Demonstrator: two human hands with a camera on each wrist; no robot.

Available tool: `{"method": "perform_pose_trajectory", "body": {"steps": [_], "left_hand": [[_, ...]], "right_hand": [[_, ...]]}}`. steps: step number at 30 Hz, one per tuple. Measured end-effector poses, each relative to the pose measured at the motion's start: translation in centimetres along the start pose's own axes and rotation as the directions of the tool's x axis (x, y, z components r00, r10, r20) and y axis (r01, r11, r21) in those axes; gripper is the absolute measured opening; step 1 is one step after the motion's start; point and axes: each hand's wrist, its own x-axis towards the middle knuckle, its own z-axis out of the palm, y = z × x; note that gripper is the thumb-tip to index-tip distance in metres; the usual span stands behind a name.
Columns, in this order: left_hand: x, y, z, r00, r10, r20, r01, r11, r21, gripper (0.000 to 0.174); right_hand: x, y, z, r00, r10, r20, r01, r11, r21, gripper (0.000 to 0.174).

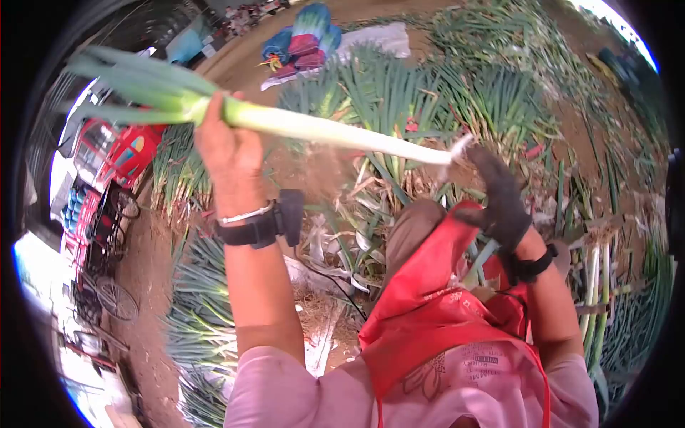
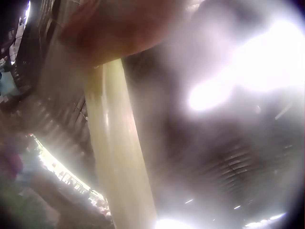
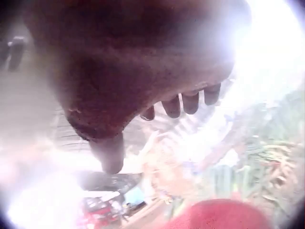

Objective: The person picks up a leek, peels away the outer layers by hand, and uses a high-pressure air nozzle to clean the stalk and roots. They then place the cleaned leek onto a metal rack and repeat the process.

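Observation:
My bare left hand point(image 1: 232, 146) grips a long leek point(image 1: 335, 132) near the base of its green leaves. The leaves fan out to the left, and the white shank slants down to the right. In the left wrist view the pale shank point(image 2: 121, 148) runs out below the hand point(image 2: 124, 31). My right hand point(image 1: 499, 200), in a dark glove, is at the root end point(image 1: 459, 148), its fingertips right by the roots. In the right wrist view the gloved hand point(image 3: 143, 81) has its thumb and fingers spread apart, with nothing between them.
Piles of leeks point(image 1: 385, 89) lie on the ground ahead, with more at the left point(image 1: 203, 307). Loose trimmings point(image 1: 357, 185) litter the soil by my knees. Blue and red bundles point(image 1: 303, 43) sit at the back. A red vehicle point(image 1: 135, 153) and a bicycle point(image 1: 116, 298) stand at the left.

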Motion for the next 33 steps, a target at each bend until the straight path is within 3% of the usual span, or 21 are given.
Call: {"method": "perform_pose_trajectory", "body": {"steps": [1,3,4,5,7,8,13,15,17,19,20,21,23,24,25,26,27,29,31,32,33], "left_hand": [[0.3,-0.2,-0.4,0.994,0.096,0.058,-0.098,0.995,0.031,0.03],[-1.7,1.1,0.3,0.993,-0.005,0.117,0.009,1.0,-0.026,0.029],[-2.5,1.4,0.1,0.995,0.017,0.101,-0.014,0.999,-0.032,0.029],[-3.2,1.6,-0.1,0.992,0.023,0.123,-0.015,0.997,-0.072,0.03],[-3.9,2.2,-0.8,0.989,0.048,0.137,-0.032,0.993,-0.117,0.031],[-4.2,2.4,-1.3,0.985,0.027,0.168,-0.005,0.991,-0.132,0.032],[-6.7,3.4,-1.7,0.914,0.025,0.405,-0.036,0.999,0.021,0.038],[-6.8,3.9,-1.6,0.897,0.017,0.442,-0.023,1.0,0.009,0.038],[-6.4,4.0,-1.2,0.884,-0.063,0.464,0.121,0.988,-0.096,0.039],[-6.6,3.8,-0.1,0.905,-0.051,0.422,0.052,0.999,0.01,0.038],[-6.7,3.5,0.5,0.929,-0.035,0.369,-0.011,0.992,0.122,0.036],[-6.3,3.2,0.7,0.923,-0.045,0.381,-0.002,0.992,0.123,0.036],[-4.7,2.3,0.7,0.962,-0.038,0.271,-0.021,0.978,0.208,0.03],[-4.4,1.4,1.0,0.96,-0.021,0.279,-0.035,0.98,0.195,0.024],[-4.6,0.9,1.2,0.956,-0.039,0.291,-0.02,0.98,0.196,0.024],[-4.9,0.4,1.6,0.925,-0.133,0.355,0.067,0.979,0.19,0.025],[-5.5,-0.4,2.0,0.88,-0.23,0.415,0.162,0.968,0.192,0.026],[-7.9,-2.4,4.3,0.827,-0.296,0.478,0.222,0.953,0.206,0.027],[-10.7,-4.2,7.1,0.759,-0.367,0.537,0.289,0.93,0.227,0.028],[-12.1,-5.0,8.6,0.708,-0.418,0.569,0.312,0.908,0.28,0.029],[-13.1,-5.9,9.4,0.655,-0.465,0.596,0.328,0.885,0.33,0.03]], "right_hand": [[1.1,-1.1,0.6,0.999,-0.035,0.008,0.035,0.999,0.007,0.072],[2.4,-2.7,2.1,0.978,0.126,0.167,-0.11,0.989,-0.1,0.059],[2.8,-2.3,2.5,0.96,0.049,0.275,-0.099,0.98,0.172,0.04],[2.4,-2.6,3.5,0.959,0.026,0.283,-0.078,0.982,0.174,0.04],[0.6,-3.5,5.1,0.993,-0.019,0.113,-0.014,0.959,0.283,0.031],[0.8,-5.0,4.6,0.977,0.057,0.207,-0.114,0.954,0.276,0.031],[-0.4,-6.0,6.0,0.958,0.168,0.23,-0.235,0.924,0.301,0.035],[-0.6,-6.6,5.3,0.861,0.19,0.472,-0.414,0.802,0.432,0.037],[-1.1,-6.9,5.5,0.886,0.186,0.425,-0.397,0.778,0.488,0.041],[-2.3,-5.9,6.7,0.952,0.187,0.242,-0.272,0.881,0.387,0.042],[-2.6,-5.6,7.3,0.996,0.092,0.011,-0.092,0.973,0.209,0.042],[-3.1,-5.3,7.0,0.994,0.106,0.001,-0.104,0.973,0.206,0.042],[-3.1,-5.8,5.3,0.983,0.161,0.089,-0.145,0.976,-0.16,0.042],[-2.6,-6.3,4.4,0.922,0.241,0.302,-0.21,0.969,-0.133,0.043],[-2.7,-5.6,3.4,0.808,0.184,0.56,-0.15,0.983,-0.108,0.051],[-2.5,-5.0,3.3,0.895,0.009,0.446,-0.114,0.971,0.208,0.057],[-2.2,-4.7,3.4,0.955,-0.121,0.27,-0.03,0.869,0.493,0.063],[2.0,-6.6,0.1,0.936,0.036,0.35,-0.241,0.79,0.564,0.07],[6.2,-7.1,0.2,0.994,0.017,0.11,-0.093,0.666,0.741,0.06],[7.4,-6.7,-0.4,0.996,-0.085,-0.037,0.089,0.774,0.627,0.053],[7.5,-6.0,-0.5,0.987,-0.132,-0.093,0.162,0.82,0.55,0.049]]}}
